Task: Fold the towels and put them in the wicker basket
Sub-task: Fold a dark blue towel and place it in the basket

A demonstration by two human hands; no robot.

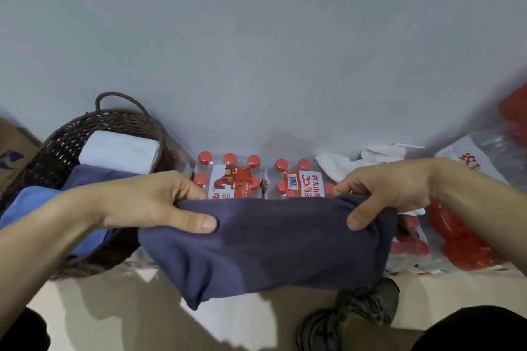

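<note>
While left hand (pixel 154 202) and right hand (pixel 390 194) pinch its upper edge, dark blue towel (pixel 265 248) hangs beside wicker basket (pixel 57 145).

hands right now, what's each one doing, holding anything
Left hand: closed, gripping the left end of the dark blue towel.
Right hand: closed, gripping the right end of the same towel.

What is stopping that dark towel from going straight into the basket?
Nothing visible. Both hands, left hand and right hand, grip the dark towel just right of the wicker basket, whose top is open, with folded towels already inside.
</note>
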